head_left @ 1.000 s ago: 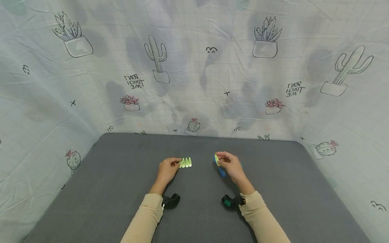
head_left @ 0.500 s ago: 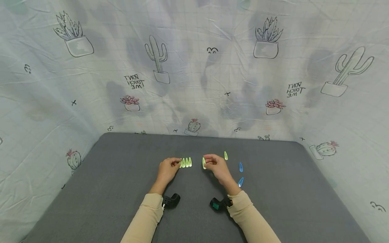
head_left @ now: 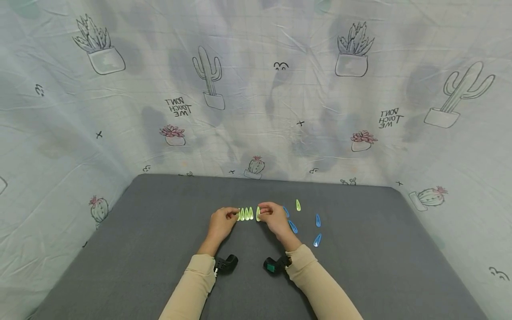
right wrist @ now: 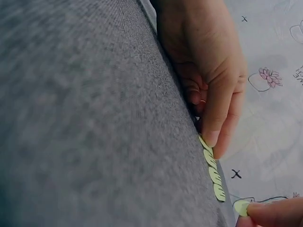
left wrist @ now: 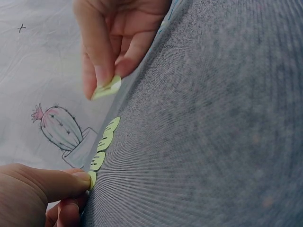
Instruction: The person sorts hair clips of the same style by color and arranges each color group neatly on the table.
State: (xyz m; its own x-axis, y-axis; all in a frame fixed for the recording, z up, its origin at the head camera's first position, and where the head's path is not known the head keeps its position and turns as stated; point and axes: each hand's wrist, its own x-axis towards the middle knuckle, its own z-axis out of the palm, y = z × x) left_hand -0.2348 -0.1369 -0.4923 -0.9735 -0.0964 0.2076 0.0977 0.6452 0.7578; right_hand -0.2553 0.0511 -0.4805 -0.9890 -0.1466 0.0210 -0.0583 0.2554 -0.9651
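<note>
Yellow-green snap hair clips [head_left: 246, 214] lie side by side in a short row on the grey table. At the row's left end my left hand [head_left: 222, 223] pinches the outermost clip [left wrist: 92, 179] between thumb and finger. My right hand [head_left: 277, 221] holds another yellow-green hair clip [head_left: 258, 214] by thumb and fingertips, just right of the row with a narrow gap. In the left wrist view that held clip [left wrist: 107, 88] appears raised off the cloth. My right palm faces away in the head view, so its other fingers are partly hidden.
Right of my right hand lie several blue hair clips [head_left: 318, 220], one partly covered by the hand. A single yellow-green clip [head_left: 298, 205] lies farther back. A patterned curtain [head_left: 256, 89] rises behind the grey table [head_left: 160, 266].
My right hand has carried the yellow-green clip leftward from among the blue clips to beside the row, uncovering the blue clips and another yellow-green one. My left hand stays in place.
</note>
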